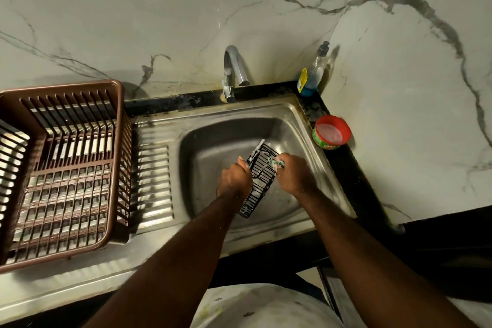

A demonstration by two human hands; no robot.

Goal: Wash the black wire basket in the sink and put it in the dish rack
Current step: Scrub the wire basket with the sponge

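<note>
Left hand [235,177] hiding black wire basket [255,184] edge, scrubber [277,162] blurred

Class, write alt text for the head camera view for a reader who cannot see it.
Over a steel sink, a person's left hand holds a black wire basket while the right hand scrubs it with a soapy green sponge. A brown dish rack sits on the left; the tap runs no water.

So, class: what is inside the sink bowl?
The black wire basket, held by the left hand, with the right hand pressing a soapy green scrubber against it. The hands and basket hide the drain.
</note>
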